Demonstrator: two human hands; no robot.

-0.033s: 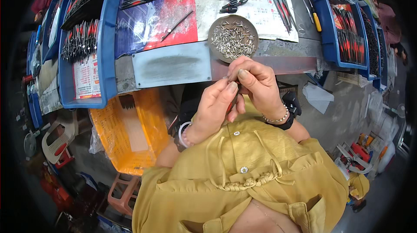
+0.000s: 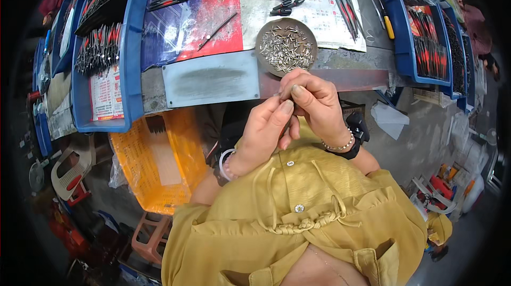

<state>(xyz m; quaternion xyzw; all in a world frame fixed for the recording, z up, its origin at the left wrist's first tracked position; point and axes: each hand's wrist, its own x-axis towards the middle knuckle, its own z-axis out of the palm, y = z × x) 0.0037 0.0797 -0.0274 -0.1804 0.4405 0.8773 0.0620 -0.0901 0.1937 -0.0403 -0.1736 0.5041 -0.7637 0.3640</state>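
Round dish [image 2: 286,46] blocks ahead; grey plate [image 2: 210,79] bare.

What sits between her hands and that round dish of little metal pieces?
Nothing visible. Both hands, left hand and right hand, pinch something too small to tell, just below the dish, which lies at the bench edge right above the fingers.

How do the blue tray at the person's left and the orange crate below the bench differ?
The blue tray sits on the bench and holds rows of red-and-black pieces; the orange crate stands lower, beside the person's knees, nearly bare inside. The blue tray has solid low walls; the orange crate looks deeper. Both are rectangular and open-topped.
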